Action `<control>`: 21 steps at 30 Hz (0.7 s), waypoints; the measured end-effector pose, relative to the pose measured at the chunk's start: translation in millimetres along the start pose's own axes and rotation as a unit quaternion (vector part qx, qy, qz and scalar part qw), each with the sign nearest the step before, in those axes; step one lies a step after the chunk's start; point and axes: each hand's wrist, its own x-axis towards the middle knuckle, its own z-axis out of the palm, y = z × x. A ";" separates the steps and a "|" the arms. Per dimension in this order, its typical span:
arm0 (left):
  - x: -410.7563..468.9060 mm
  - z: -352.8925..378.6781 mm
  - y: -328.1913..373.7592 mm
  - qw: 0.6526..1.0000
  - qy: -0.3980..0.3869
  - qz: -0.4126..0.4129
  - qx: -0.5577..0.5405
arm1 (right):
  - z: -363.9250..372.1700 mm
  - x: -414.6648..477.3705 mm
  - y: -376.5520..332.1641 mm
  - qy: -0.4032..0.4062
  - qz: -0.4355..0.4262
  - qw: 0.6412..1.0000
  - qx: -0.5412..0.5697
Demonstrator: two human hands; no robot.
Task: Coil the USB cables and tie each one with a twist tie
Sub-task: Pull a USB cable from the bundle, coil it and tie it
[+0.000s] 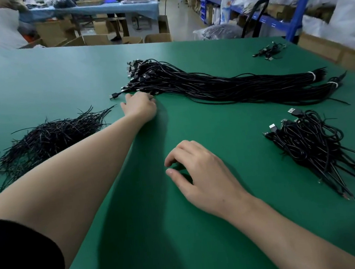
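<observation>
USB cables (210,84): long loose bundle lying mid-table, plugs pointing left | left hand (139,107): stretched out to the plug ends, fingertips among them, grip cannot be told | right hand (200,171): nearer, fingers loosely curled, tips on green table (55,82), holding nothing | twist ties (46,140): heap at left | coiled cables (310,141): heap at right

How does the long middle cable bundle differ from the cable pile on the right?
The long bundle lies stretched straight; the right pile is looped into coils. The long bundle has white bands near one end; the right pile shows none. Both are black USB cables.
</observation>
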 end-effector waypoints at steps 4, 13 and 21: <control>2.8 0.6 2.9 0.999 0.030 0.017 -0.025 | 0.8 0.3 0.6 0.002 0.001 1.000 0.004; 9.2 7.5 14.5 1.000 -0.005 0.008 -0.018 | 1.2 1.7 4.2 0.004 0.007 1.000 0.008; -14.4 8.4 11.3 0.988 0.080 0.026 -0.133 | 2.3 3.3 7.1 0.015 0.018 1.000 0.013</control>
